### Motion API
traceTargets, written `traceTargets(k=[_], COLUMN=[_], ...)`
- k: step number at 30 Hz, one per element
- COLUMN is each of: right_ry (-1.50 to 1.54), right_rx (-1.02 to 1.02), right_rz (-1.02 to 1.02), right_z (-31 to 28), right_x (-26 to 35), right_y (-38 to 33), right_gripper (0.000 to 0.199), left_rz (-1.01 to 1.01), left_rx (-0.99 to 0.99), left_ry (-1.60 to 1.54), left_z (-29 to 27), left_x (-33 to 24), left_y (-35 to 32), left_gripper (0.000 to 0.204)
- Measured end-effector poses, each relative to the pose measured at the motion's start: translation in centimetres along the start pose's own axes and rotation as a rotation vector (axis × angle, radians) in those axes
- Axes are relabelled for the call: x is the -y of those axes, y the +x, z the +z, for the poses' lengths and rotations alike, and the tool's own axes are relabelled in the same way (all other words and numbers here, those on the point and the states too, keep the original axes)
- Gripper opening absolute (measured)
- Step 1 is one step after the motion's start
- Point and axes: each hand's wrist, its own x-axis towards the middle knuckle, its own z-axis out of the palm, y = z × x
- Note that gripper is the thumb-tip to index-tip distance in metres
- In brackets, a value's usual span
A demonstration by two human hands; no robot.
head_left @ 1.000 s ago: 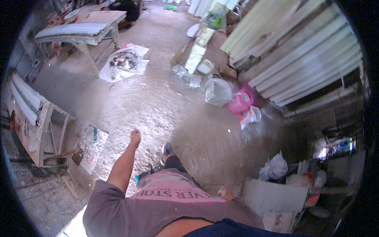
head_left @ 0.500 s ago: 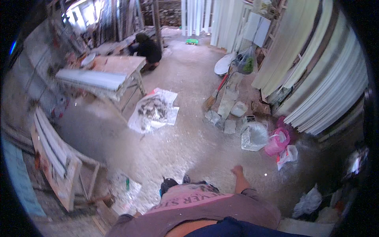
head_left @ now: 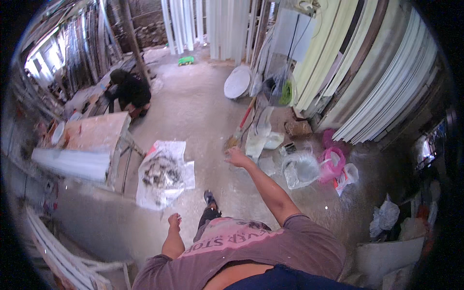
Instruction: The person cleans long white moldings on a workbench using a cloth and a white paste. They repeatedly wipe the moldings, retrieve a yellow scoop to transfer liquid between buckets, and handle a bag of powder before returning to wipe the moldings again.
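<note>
My right arm reaches forward, and my right hand (head_left: 235,157) is just short of the bristles of a broom (head_left: 245,115) with a red handle. Its fingers are loosely spread, and no grip on the broom shows. Lower down, beside my body, my left hand (head_left: 175,221) hangs with fingers loosely apart and nothing visible in it. Ahead of that hand, a white sheet (head_left: 188,180) lies on the floor with a heap of grey and dark scraps on it. One of my shoes shows between the hands.
A worktable (head_left: 101,130) with white strips stands left; beyond it a person in dark clothes (head_left: 130,92) crouches. At right are a clear plastic bag (head_left: 300,170), a pink bag (head_left: 332,164) and leaning white panels (head_left: 386,82). A white oval dish (head_left: 238,82) and green toy (head_left: 185,61) lie farther off.
I have moved forward, so the broom and the scrap-covered sheet are nearer. My right arm has stretched out toward the broom, and my left hand has come into clear view.
</note>
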Motion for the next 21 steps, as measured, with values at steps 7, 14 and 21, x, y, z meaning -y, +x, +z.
traceTargets(k=[7,14,21], right_ry=[0.01,0.249,0.19], right_rx=[-0.362,-0.594,-1.005], right_rz=[0.154,0.152,0.546], right_z=[-14.7,-23.6,-27.2], right_x=[-3.9,-4.4,-9.8], right_y=[13.6,24.4,31.8], right_gripper=[0.045,0.063,0.054], left_rz=[0.098,0.276,0.354], left_rx=[0.388,0.692,0.902], left_ry=[0.207,0.169,0.237], left_z=[22.8,39.0,49.5], left_x=[-18.3,-29.9,-38.9], left_y=[12.6,14.0,5.8], left_gripper=[0.021,0.018,0.021])
